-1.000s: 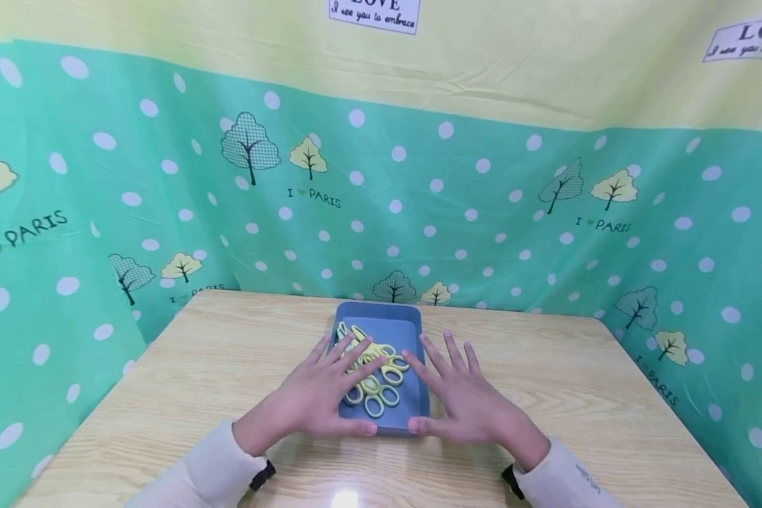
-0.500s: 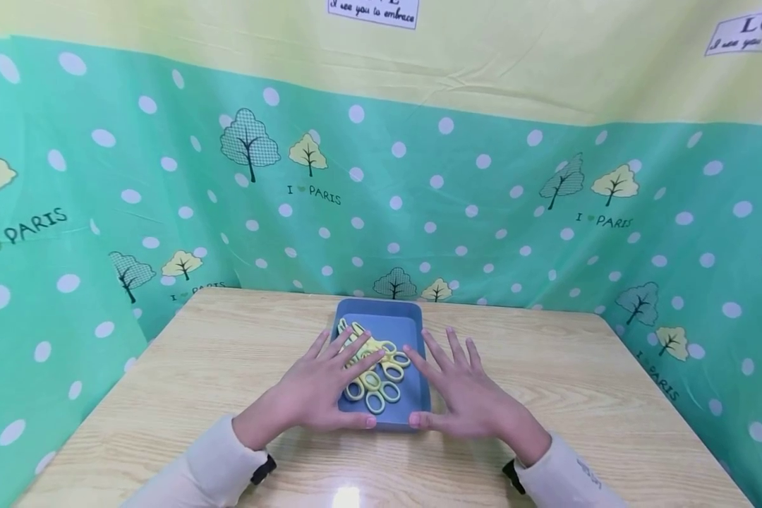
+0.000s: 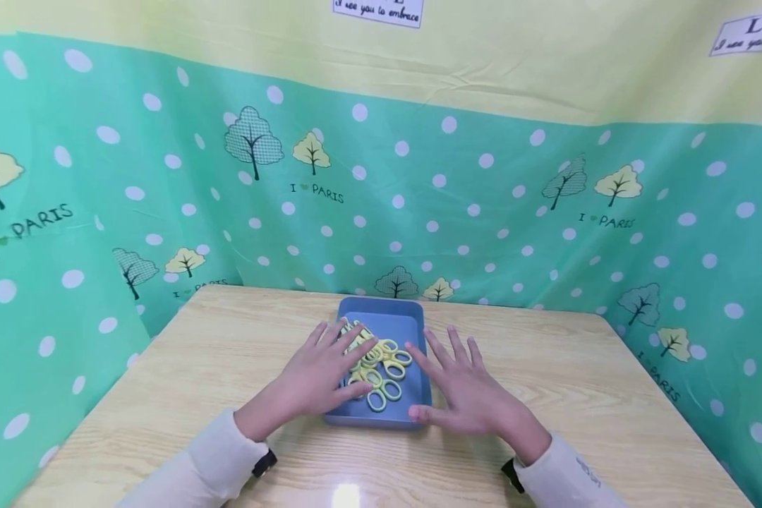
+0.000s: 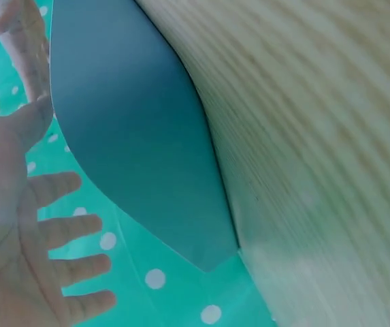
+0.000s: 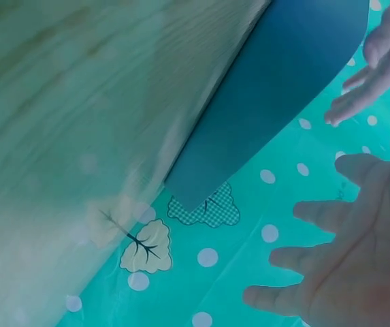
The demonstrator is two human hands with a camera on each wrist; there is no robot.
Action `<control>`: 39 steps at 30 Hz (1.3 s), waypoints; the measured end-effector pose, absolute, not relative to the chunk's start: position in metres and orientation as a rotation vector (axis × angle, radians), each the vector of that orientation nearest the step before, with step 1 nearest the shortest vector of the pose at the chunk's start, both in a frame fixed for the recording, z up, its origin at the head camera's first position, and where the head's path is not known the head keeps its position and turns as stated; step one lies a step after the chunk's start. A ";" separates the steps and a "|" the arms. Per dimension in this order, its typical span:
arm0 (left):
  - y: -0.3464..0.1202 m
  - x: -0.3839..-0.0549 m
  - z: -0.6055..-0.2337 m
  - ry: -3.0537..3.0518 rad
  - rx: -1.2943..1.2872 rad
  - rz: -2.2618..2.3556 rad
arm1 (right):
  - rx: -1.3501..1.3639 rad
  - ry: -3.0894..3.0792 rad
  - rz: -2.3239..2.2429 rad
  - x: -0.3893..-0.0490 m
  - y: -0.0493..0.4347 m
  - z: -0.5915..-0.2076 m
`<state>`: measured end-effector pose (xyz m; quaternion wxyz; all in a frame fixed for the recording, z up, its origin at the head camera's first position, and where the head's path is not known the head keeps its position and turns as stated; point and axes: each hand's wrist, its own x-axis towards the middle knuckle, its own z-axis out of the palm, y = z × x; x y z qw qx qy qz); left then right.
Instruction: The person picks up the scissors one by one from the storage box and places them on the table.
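Observation:
A blue-grey tray (image 3: 413,324) stands on the wooden table, with several pairs of yellow and pale green scissors (image 3: 390,367) heaped along its left side. My left hand (image 3: 314,374), fingers spread, overlaps the tray's left edge and hides part of the scissors. At the tray's right edge my right hand (image 3: 466,391) is held with its fingers spread and nothing in its grasp. In the left wrist view the left hand (image 4: 18,231) shows its palm beside the tray's outer wall (image 4: 126,122). The right wrist view shows the right hand (image 5: 358,252) likewise, palm visible.
The wooden table (image 3: 546,381) extends to both sides of the tray. Behind it hangs a green and yellow curtain (image 3: 457,176) with white dots and printed trees, close to the table's back edge. A pale sleeve (image 3: 197,466) covers the left forearm.
My left hand has shifted slightly up and to the left, its thumb now over the scissors rather than near the tray's front edge. The right hand has hardly moved.

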<state>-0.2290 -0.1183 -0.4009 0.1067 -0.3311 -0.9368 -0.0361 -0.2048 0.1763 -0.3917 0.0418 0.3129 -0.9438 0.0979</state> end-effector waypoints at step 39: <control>-0.160 -0.276 -0.414 -2.760 -0.100 -2.149 | 1.261 -2.922 0.026 -0.276 0.072 -0.381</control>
